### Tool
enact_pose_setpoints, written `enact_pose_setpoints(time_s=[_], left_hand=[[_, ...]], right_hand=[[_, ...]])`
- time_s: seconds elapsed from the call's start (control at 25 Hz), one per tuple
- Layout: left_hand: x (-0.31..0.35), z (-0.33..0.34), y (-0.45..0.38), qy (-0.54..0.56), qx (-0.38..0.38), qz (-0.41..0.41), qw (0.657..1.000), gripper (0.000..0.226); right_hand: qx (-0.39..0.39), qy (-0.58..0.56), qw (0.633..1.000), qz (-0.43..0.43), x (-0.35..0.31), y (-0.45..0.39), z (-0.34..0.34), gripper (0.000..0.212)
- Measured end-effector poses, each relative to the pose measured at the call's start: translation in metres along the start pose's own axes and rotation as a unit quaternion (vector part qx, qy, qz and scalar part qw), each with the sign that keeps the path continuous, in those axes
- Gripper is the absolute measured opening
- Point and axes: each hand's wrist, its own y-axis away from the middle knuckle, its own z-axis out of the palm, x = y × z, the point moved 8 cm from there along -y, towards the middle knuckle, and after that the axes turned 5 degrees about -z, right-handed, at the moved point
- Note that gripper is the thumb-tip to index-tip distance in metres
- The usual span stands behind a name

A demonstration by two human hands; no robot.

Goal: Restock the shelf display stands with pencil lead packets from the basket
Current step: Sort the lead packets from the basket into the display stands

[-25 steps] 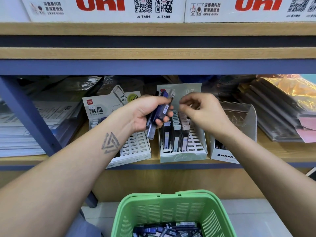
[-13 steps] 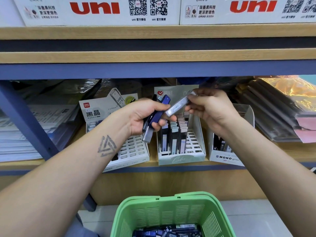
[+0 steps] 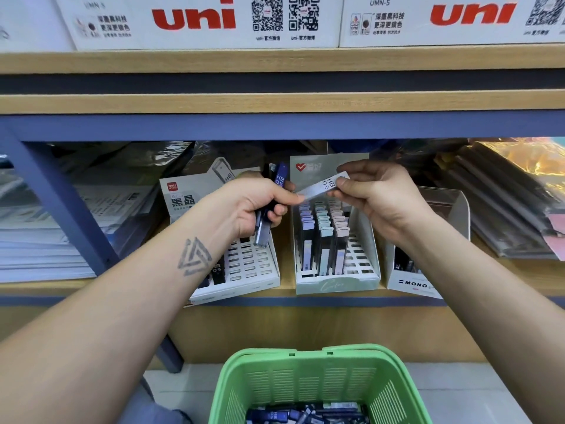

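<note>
Between right fingertips (image 3: 345,186): grey packet (image 3: 321,188)

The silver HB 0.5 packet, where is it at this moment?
In the head view the silver packet is pinched in the right hand, held above the middle display stand, just right of the left hand.

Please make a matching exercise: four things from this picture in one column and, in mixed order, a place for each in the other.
Things:
1. grey packet
2. blue packets
3. basket
4. MONO stand

Places:
A. on the floor below the shelf
B. right end of the row of stands
C. in the left hand's grip
D. pinched by the right hand

Pairs: 1-D, 2-C, 3-A, 4-B
</note>
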Motion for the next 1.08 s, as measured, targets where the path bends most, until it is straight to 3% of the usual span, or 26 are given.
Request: enact_pose_setpoints(time_s=[0.12, 0.24, 0.32, 0.4, 0.48, 0.64, 0.76, 0.92, 1.08], left_hand=[[0.0, -0.023, 0.014, -0.008, 0.016, -0.022, 1.0, 0.012], [-0.001, -0.064, 0.031, 0.011, 0.052, -0.032, 0.998, 0.018], [-0.006, -0.087, 0.044, 0.031, 0.057, -0.041, 0.997, 0.019], [-0.013, -0.103, 0.051, 0.043, 0.061, -0.053, 0.996, 0.02], [-0.016, -0.117, 0.055, 0.047, 0.07, -0.053, 0.995, 0.02], [-0.016, -0.129, 0.059, 0.041, 0.067, -0.041, 0.996, 0.02], [-0.015, -0.13, 0.059, 0.032, 0.057, -0.041, 0.997, 0.019], [-0.014, -0.125, 0.055, 0.037, 0.037, -0.041, 0.998, 0.011], [-0.013, -0.123, 0.054, 0.034, 0.03, -0.039, 0.998, 0.014]], right_hand=[[-0.022, 0.048, 0.998, -0.019, -0.007, 0.004, 0.025, 0.021], [-0.063, 0.174, 0.981, -0.061, -0.009, 0.006, 0.069, 0.018], [-0.074, 0.334, 0.933, -0.113, -0.007, 0.004, 0.096, 0.017], [-0.088, 0.475, 0.86, -0.165, 0.0, 0.001, 0.119, 0.019], [-0.096, 0.552, 0.807, -0.188, 0.014, -0.003, 0.136, 0.021], [-0.086, 0.644, 0.735, -0.196, 0.038, -0.012, 0.157, 0.023], [-0.082, 0.658, 0.726, -0.182, 0.049, -0.017, 0.16, 0.03], [-0.094, 0.656, 0.729, -0.171, 0.059, -0.018, 0.163, 0.025], [-0.106, 0.683, 0.703, -0.168, 0.062, -0.021, 0.169, 0.024]])
